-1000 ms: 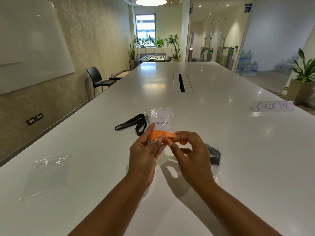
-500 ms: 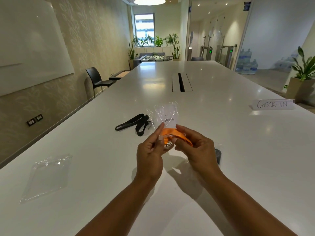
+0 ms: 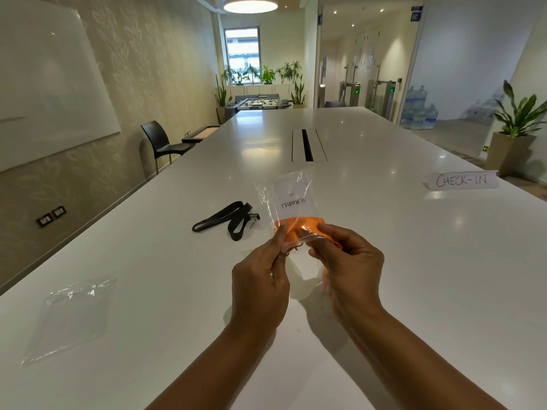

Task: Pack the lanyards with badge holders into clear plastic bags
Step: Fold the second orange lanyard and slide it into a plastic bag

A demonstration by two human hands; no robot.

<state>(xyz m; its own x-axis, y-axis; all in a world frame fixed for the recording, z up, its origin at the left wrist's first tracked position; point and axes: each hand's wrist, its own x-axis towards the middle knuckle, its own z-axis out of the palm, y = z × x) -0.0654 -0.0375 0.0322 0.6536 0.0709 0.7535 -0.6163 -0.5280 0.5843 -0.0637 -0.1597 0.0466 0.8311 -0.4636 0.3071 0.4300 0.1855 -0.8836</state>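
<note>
Mostly hidden orange lanyard (image 3: 299, 226), left hand (image 3: 260, 282), right hand (image 3: 349, 267) pinching faint-edged bag (image 3: 293, 181)

a long white table (image 3: 384, 261) fills the room. a black lanyard (image 3: 225, 221) lies on it at 11 o'clock. a flat clear bag (image 3: 71, 318) lies at 8 o'clock. a paper sign (image 3: 461, 180) saying "check-in" sits at 2 o'clock. a dark slot (image 3: 307, 145) is at 12 o'clock.

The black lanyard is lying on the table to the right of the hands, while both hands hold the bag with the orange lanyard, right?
No: the head view shows the black lanyard on the table left of the hands. The left hand and right hand do hold the clear bag with the orange lanyard.
</note>
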